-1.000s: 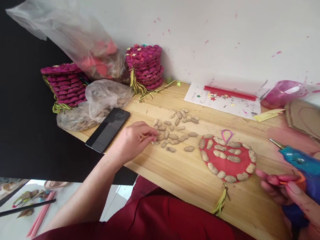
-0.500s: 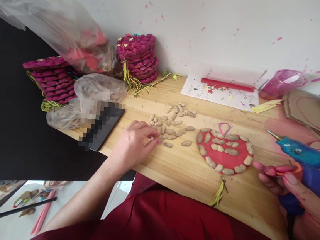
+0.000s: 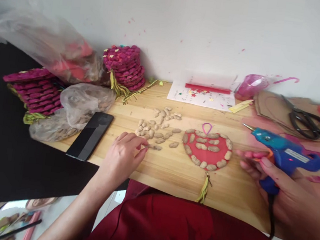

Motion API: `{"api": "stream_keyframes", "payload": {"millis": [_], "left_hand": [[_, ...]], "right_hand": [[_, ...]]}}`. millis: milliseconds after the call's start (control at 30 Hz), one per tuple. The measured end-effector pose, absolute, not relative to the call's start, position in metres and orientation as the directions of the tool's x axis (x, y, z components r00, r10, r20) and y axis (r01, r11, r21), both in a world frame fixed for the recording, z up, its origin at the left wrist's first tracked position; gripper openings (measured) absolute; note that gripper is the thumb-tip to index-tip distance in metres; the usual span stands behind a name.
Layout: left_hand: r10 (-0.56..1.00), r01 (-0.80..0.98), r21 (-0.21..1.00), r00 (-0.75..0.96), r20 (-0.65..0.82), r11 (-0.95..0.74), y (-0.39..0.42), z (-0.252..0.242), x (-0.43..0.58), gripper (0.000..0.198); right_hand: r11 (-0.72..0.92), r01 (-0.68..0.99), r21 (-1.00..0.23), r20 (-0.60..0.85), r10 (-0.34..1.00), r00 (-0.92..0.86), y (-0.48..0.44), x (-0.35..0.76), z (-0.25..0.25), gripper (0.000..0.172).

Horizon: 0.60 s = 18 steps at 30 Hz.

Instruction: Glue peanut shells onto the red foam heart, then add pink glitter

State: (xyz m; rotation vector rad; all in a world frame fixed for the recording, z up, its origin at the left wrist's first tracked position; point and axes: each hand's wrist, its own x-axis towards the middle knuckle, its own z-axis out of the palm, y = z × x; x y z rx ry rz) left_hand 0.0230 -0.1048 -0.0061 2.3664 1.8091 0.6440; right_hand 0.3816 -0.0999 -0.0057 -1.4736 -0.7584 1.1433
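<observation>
My left hand hovers low over the wood, thumb and bent forefinger slightly apart, their tips beside a peanut at the near edge of a loose peanut pile. No peanut shows clearly between the fingers. On the right, my right hand is wrapped around a blue glue gun, fingers at its orange trigger, nozzle pointing left. Between the hands lies a red disc rimmed with peanuts, with short rows of peanuts inside. It has a pink loop on top and a yellow-green tassel below.
A phone, plastic bags and purple woven pieces stand left. Behind are paper with star sequins, a pink cup, cardboard and black scissors. The glue gun's cord hangs down.
The whole view has shifted, so most table items appear further left and more of the scissors shows. My left fingertips have come closer to the near peanut. My right hand keeps holding the glue gun.
</observation>
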Motion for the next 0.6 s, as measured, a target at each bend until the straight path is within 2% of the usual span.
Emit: {"api": "stream_keyframes", "payload": {"millis": [100,333,467,600], "left_hand": [[0.918,0.852,0.360,0.300,0.258,-0.380,-0.107,-0.006,0.017,0.012],[0.877,0.775,0.411,0.422,0.230,-0.481,-0.108,-0.004,0.012,0.019],[0.904,0.805,0.419,0.334,0.266,-0.421,-0.115,0.001,0.018,0.022],[0.950,0.871,0.406,0.182,0.254,-0.276,-0.122,0.000,0.020,0.007]], "right_hand": [[-0.194,-0.219,-0.956,-0.263,0.900,0.347,-0.091,0.385,-0.003,0.027],[-0.193,-0.143,-0.971,-0.212,0.967,0.138,-0.061,0.384,0.005,0.028],[-0.215,-0.038,-0.976,-0.218,0.967,0.132,-0.060,0.384,0.001,0.031],[-0.186,0.059,-0.981,-0.179,0.978,0.108,-0.066,0.390,-0.005,0.029]]}}
